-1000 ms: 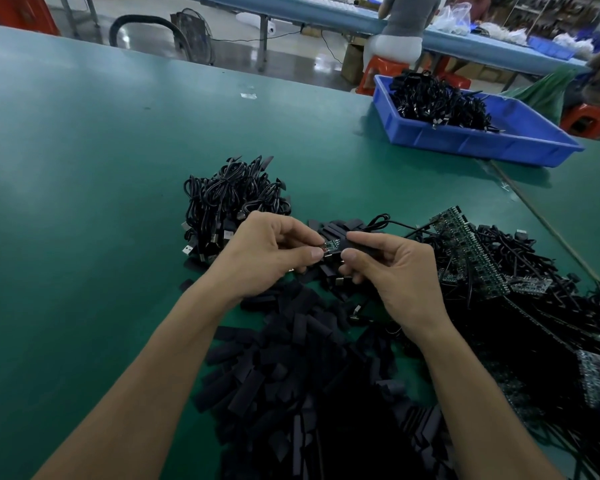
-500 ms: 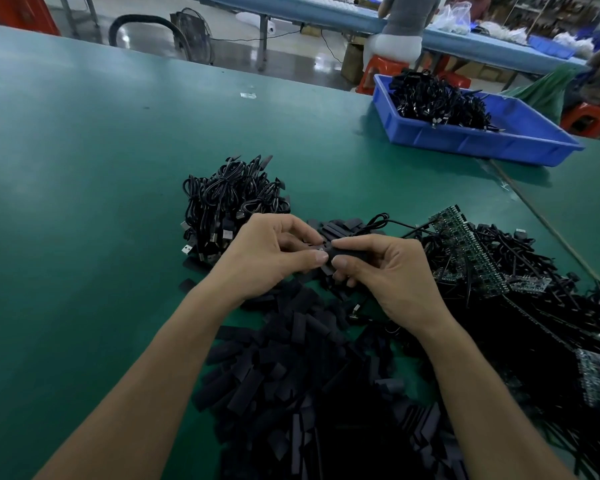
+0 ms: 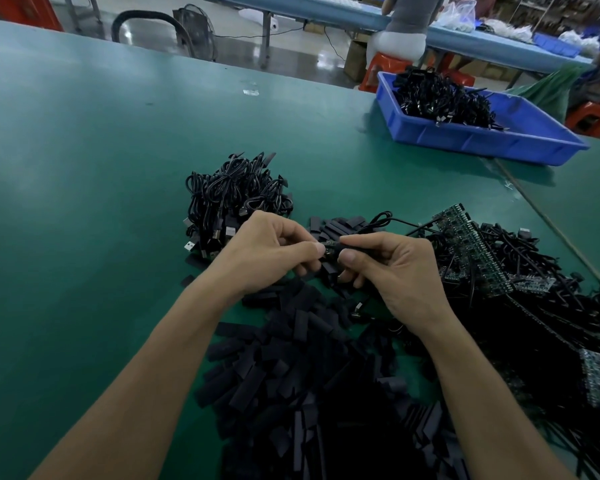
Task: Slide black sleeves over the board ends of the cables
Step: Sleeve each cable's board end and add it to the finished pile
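Blue bin (image 3: 478, 142) holds black cables (image 3: 440, 97).

Entry: we log one left forearm (image 3: 174, 358) and one right forearm (image 3: 482, 393), both bare from the lower edge up to the wrist. Left grip (image 3: 267, 251) and right grip (image 3: 395, 268): bare hands, thumbnails cut short and plain.

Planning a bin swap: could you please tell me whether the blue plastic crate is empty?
Not empty: the blue plastic crate holds a heap of coiled black cables toward its far end.
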